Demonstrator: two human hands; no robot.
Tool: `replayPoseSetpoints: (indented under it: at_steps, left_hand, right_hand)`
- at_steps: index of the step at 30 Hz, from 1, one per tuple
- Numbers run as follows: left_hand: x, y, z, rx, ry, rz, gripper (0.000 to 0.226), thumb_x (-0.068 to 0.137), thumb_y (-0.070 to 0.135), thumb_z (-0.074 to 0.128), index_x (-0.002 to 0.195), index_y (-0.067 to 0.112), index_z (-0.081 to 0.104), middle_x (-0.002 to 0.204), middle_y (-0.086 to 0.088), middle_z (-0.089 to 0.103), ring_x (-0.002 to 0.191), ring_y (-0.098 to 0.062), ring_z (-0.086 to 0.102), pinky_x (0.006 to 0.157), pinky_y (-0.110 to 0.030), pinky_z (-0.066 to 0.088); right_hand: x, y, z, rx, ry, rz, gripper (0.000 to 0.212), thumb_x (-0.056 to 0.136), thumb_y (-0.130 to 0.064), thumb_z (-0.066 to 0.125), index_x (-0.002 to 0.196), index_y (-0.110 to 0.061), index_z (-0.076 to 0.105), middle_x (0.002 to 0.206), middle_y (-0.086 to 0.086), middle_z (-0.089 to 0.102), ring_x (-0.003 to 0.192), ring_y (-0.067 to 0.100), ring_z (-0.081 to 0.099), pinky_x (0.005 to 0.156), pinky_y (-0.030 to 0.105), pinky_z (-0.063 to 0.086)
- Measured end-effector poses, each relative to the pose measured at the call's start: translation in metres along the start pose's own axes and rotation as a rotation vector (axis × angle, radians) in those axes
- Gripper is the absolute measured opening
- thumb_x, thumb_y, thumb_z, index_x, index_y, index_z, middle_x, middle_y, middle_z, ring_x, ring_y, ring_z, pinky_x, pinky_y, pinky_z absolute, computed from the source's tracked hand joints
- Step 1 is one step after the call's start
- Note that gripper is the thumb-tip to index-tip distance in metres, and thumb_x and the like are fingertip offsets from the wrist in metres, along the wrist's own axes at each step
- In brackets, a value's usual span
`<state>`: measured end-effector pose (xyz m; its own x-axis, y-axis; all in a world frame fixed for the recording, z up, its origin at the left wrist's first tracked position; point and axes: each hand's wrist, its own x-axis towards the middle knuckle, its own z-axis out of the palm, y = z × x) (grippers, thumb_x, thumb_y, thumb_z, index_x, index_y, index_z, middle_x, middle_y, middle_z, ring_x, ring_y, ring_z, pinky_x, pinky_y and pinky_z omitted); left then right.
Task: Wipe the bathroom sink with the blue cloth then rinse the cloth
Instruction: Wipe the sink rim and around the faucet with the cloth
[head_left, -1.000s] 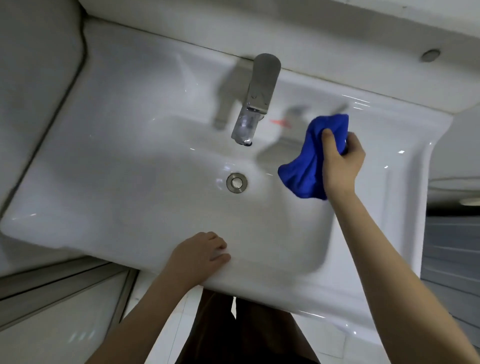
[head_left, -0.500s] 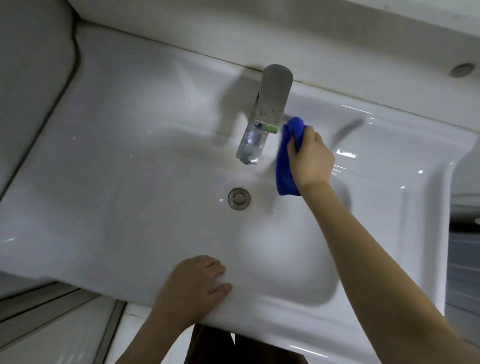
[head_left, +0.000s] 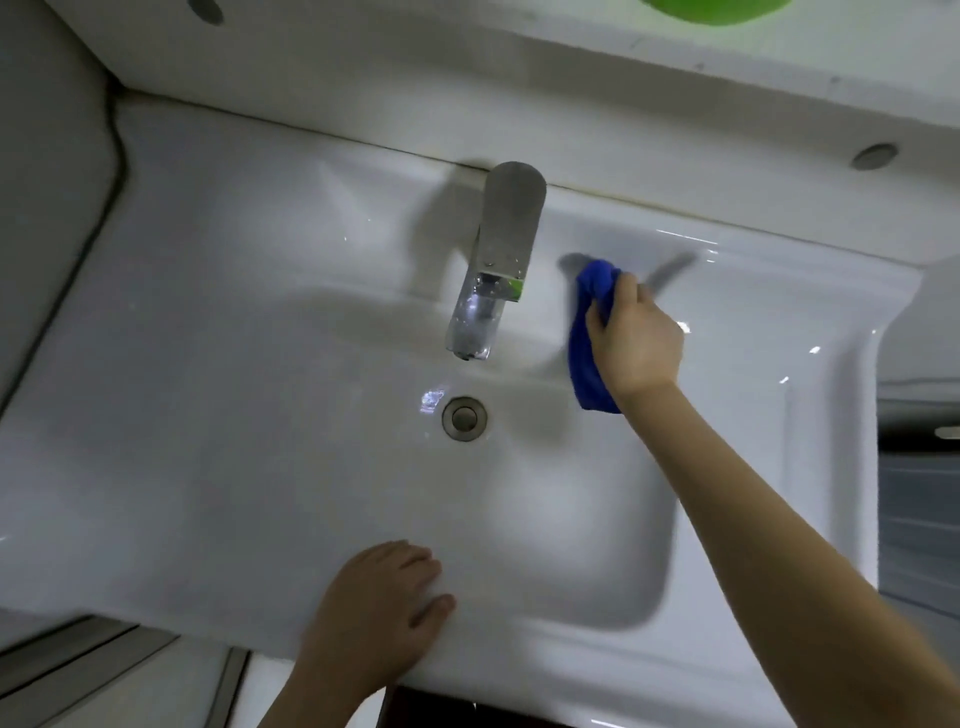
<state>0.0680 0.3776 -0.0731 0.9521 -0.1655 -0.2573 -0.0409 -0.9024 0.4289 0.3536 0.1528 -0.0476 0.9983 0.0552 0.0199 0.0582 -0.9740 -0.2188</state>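
A white ceramic sink (head_left: 218, 395) fills the view, with a chrome faucet (head_left: 493, 265) at the back and a round metal drain (head_left: 464, 419) in the basin. My right hand (head_left: 636, 343) grips a bunched blue cloth (head_left: 589, 358) and holds it against the back ledge and inner wall of the sink, just right of the faucet. My left hand (head_left: 382, 603) rests on the sink's front rim with its fingers lying over the edge. No water runs from the spout.
A white ledge (head_left: 571, 93) runs behind the sink, with a green object (head_left: 717, 10) at the top edge of the view. A grey wall panel stands at the left. Floor tiles (head_left: 156, 686) show below the front rim.
My right hand carried the cloth from the right side of the basin up to the back ledge beside the faucet. My left hand stayed on the front rim. The view tilted upward.
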Motion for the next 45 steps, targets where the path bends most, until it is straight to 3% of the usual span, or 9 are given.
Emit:
replayPoseSetpoints:
  at_steps: [3, 7, 12, 16, 20, 25, 32, 39, 45]
  left_hand:
    - [0.003, -0.001, 0.002, -0.017, -0.015, 0.020, 0.039, 0.071, 0.057, 0.052, 0.083, 0.028, 0.076, 0.091, 0.013, 0.074, 0.086, -0.010, 0.071, 0.084, -0.021, 0.047]
    - [0.006, -0.006, 0.005, -0.030, -0.049, 0.035, 0.042, 0.068, 0.061, 0.051, 0.081, 0.031, 0.078, 0.090, 0.015, 0.075, 0.083, -0.007, 0.072, 0.072, -0.018, 0.054]
    - [0.005, -0.007, 0.002, -0.014, -0.075, 0.023, 0.044, 0.073, 0.062, 0.051, 0.085, 0.030, 0.079, 0.093, 0.016, 0.075, 0.087, -0.006, 0.072, 0.076, -0.016, 0.051]
    - [0.005, -0.006, -0.001, 0.013, -0.073, 0.027, 0.049, 0.078, 0.067, 0.045, 0.085, 0.033, 0.079, 0.094, 0.019, 0.074, 0.087, -0.004, 0.072, 0.081, -0.013, 0.044]
    - [0.007, -0.011, 0.002, 0.018, -0.054, 0.036, 0.070, 0.088, 0.075, 0.021, 0.083, 0.036, 0.078, 0.092, 0.021, 0.074, 0.084, -0.002, 0.071, 0.071, -0.015, 0.052]
    - [0.005, -0.012, 0.009, -0.018, -0.027, 0.033, 0.071, 0.088, 0.074, 0.024, 0.084, 0.030, 0.080, 0.092, 0.013, 0.076, 0.086, -0.009, 0.073, 0.081, -0.015, 0.044]
    - [0.004, -0.010, 0.004, -0.041, -0.051, 0.037, 0.069, 0.089, 0.072, 0.026, 0.089, 0.028, 0.079, 0.097, 0.013, 0.075, 0.090, -0.009, 0.072, 0.084, -0.016, 0.042]
    - [0.003, -0.009, 0.005, -0.018, -0.077, 0.014, 0.046, 0.079, 0.062, 0.050, 0.088, 0.026, 0.079, 0.095, 0.010, 0.075, 0.089, -0.013, 0.073, 0.086, -0.020, 0.042]
    - [0.003, -0.005, 0.001, -0.008, -0.114, -0.008, 0.041, 0.073, 0.057, 0.053, 0.091, 0.027, 0.077, 0.098, 0.013, 0.073, 0.094, -0.010, 0.070, 0.082, -0.022, 0.054]
  right_hand:
    - [0.001, 0.014, -0.004, -0.126, 0.007, 0.118, 0.033, 0.102, -0.019, 0.038, 0.126, 0.003, 0.044, 0.117, 0.022, 0.057, 0.074, 0.042, 0.062, 0.055, 0.037, 0.031]
    - [0.022, -0.035, 0.018, 0.320, 0.096, 0.389, 0.025, 0.097, -0.025, 0.047, 0.109, -0.003, 0.047, 0.098, 0.013, 0.062, 0.077, 0.035, 0.060, 0.061, 0.033, 0.033]
    - [0.026, -0.063, 0.027, 0.351, 0.004, -0.053, 0.027, 0.095, -0.028, 0.049, 0.114, -0.010, 0.054, 0.100, 0.008, 0.065, 0.073, 0.027, 0.060, 0.059, 0.034, 0.045]
    - [0.009, -0.027, 0.015, 0.261, -0.023, -0.137, 0.030, 0.099, -0.028, 0.047, 0.120, -0.009, 0.053, 0.106, 0.010, 0.064, 0.076, 0.033, 0.063, 0.057, 0.034, 0.042]
    - [-0.027, 0.053, -0.001, 0.125, 0.036, -0.022, 0.025, 0.096, -0.026, 0.052, 0.110, -0.006, 0.057, 0.105, 0.011, 0.065, 0.067, 0.038, 0.062, 0.053, 0.035, 0.043]
    - [-0.062, 0.116, -0.026, 0.118, 0.035, 0.339, 0.022, 0.096, -0.026, 0.052, 0.100, -0.004, 0.050, 0.095, 0.013, 0.062, 0.067, 0.036, 0.057, 0.057, 0.035, 0.040]
    - [-0.001, 0.017, 0.004, -0.018, 0.067, -0.090, 0.028, 0.093, -0.021, 0.042, 0.102, 0.000, 0.058, 0.087, 0.017, 0.063, 0.047, 0.031, 0.053, 0.042, 0.023, 0.022]
    - [-0.005, 0.016, 0.004, -0.042, 0.006, 0.144, 0.027, 0.101, -0.018, 0.043, 0.121, -0.001, 0.051, 0.105, 0.021, 0.059, 0.055, 0.031, 0.042, 0.048, 0.032, 0.026]
    - [0.023, -0.038, 0.017, 0.071, 0.000, 0.236, 0.031, 0.103, -0.023, 0.035, 0.124, -0.002, 0.045, 0.112, 0.014, 0.061, 0.078, 0.036, 0.063, 0.057, 0.033, 0.032]
